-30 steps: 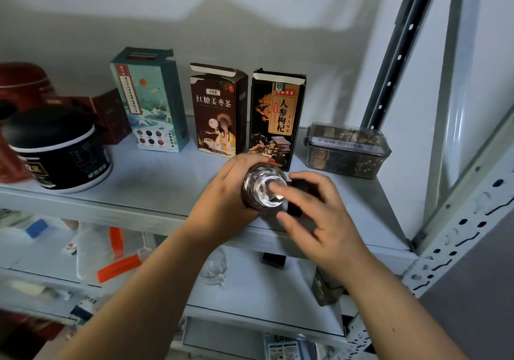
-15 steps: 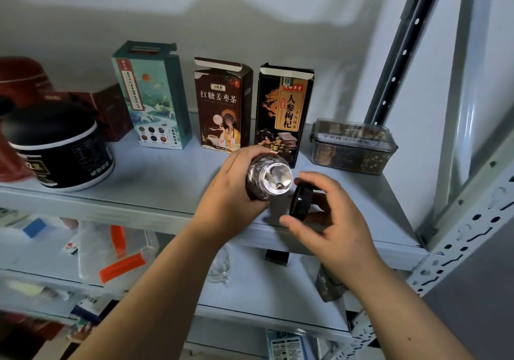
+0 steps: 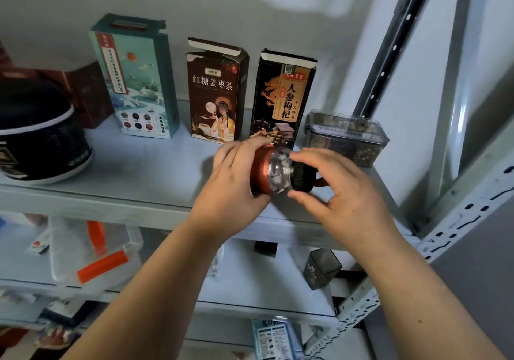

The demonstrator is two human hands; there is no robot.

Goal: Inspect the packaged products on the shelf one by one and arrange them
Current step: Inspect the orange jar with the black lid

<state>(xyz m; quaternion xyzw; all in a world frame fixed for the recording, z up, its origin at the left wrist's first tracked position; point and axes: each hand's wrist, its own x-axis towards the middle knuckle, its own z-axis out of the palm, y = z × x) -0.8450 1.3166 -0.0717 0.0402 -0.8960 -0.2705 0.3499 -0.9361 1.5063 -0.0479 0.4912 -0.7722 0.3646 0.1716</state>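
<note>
Lid [image 3: 303,177] has reached the jar [image 3: 274,174] over the shelf [image 3: 111,202] front edge.

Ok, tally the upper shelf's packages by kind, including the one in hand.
Upright cartons: 3 (teal carton, brown carton, black carton)
Clear lidded tub: 1
Round black canister: 1
Dark red box: 1
Jar, gripped by left hand, right hand on its cap: 1
Total: 7

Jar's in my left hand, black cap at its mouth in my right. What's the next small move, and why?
Probably twist the cap snug. Your right hand pinches it against the mouth of the jar, which your left hand grips on its side above the shelf; closed, it can stand there safely.
</note>
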